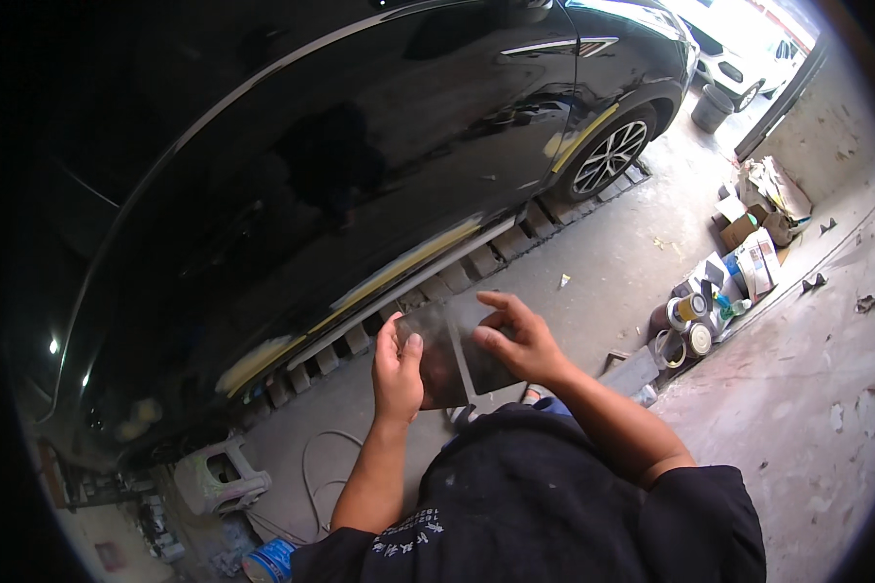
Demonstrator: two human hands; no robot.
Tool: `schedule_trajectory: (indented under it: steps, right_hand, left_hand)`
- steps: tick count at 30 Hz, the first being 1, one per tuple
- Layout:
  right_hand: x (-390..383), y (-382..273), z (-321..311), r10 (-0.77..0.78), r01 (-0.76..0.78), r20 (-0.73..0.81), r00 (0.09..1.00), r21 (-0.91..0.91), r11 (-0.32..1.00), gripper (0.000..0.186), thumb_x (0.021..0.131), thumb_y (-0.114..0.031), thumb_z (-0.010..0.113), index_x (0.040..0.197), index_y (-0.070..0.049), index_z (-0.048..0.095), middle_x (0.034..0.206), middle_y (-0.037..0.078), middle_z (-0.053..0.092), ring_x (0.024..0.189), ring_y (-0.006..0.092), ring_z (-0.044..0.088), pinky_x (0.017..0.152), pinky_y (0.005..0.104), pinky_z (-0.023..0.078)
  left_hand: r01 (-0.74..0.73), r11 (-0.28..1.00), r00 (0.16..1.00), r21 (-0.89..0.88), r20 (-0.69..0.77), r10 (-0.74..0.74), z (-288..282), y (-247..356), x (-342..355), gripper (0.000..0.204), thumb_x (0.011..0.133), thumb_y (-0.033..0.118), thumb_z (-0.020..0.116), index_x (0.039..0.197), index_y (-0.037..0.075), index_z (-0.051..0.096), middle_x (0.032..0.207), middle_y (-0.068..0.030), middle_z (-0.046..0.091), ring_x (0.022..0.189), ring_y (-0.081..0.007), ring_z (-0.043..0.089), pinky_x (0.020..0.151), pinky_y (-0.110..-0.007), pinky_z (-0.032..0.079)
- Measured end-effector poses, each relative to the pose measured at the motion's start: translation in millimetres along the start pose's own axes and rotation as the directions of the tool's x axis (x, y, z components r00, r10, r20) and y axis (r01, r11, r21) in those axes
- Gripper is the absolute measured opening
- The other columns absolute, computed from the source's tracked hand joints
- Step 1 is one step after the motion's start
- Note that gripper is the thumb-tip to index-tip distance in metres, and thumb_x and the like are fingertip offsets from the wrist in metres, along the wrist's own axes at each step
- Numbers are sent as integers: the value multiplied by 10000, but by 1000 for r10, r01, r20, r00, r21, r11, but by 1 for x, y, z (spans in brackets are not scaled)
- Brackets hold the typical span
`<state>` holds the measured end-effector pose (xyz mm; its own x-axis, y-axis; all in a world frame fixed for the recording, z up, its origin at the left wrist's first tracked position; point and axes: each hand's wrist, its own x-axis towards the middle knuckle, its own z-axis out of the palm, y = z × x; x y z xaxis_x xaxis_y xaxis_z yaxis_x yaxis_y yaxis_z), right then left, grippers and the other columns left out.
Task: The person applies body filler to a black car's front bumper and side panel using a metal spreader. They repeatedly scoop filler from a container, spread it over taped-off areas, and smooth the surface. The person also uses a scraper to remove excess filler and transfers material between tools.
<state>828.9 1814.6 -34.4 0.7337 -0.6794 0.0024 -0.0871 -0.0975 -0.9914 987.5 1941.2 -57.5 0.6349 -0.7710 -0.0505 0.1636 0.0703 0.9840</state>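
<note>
Two dark grey, flat sheets that look like sandpaper are in front of my body, with a narrow pale gap between them. My left hand [399,374] grips the left sheet [436,367] by its outer edge, thumb on the face turned to me and fingers behind. At the upper part of the right sheet [486,373], my right hand [520,340] is closed with its thumb over the sheet. The index finger curves out above the thumb, and the other fingers are partly hidden. Beyond both hands stands a black car [360,175], with yellowish filler [408,262] along its lower sill.
A row of blocks [481,260] lies under the car's edge. Cans [690,309], papers and cardboard [778,189] line the right wall. At lower left are a pale plastic stool [222,476], a hose [306,462] and a blue can [269,561]. A dark bucket [713,107] stands far right.
</note>
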Motion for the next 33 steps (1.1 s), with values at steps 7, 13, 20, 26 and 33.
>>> schedule_trajectory:
  steps: [7,13,20,26,33]
  right_hand:
    - [-6,-1,16,-9,9,-4,1000,5,1000,744,810,-74,704,1412,-29,269,826,62,628,809,102,588,758,242,460]
    - [13,3,-5,-5,29,-203,979,115,993,613,837,-76,648,1373,-44,351,875,78,643,831,133,612,773,275,480]
    - [18,-3,-25,-93,119,-169,981,150,981,459,900,-30,556,1331,-13,400,861,33,580,829,82,551,783,222,434]
    - [4,-17,-5,-287,284,-172,942,-45,958,528,784,4,634,1282,-32,462,887,80,628,857,171,609,818,291,465]
    - [0,-17,11,-420,369,-152,895,-281,886,490,776,39,632,1243,-31,502,994,129,597,922,262,597,812,319,474]
  left_hand:
    - [-331,585,929,740,145,342,14,20,-11,530,888,158,554,1351,-36,384,1123,-243,540,997,-387,546,882,-409,437]
    - [-434,586,900,684,294,323,6,21,-9,556,884,139,567,1362,-56,358,1048,-217,559,924,-367,567,797,-404,470]
    - [436,669,861,-602,496,-114,-10,8,-4,914,868,603,504,1420,-51,183,945,-62,478,709,-139,458,587,-261,383]
    - [459,643,874,-613,443,-202,7,26,-5,705,917,507,422,1374,-24,339,1207,-161,529,1017,-269,543,819,-374,459]
    - [233,839,966,-492,218,-140,31,35,-15,471,974,306,390,1316,-18,419,1266,-197,525,1112,-321,546,905,-400,456]
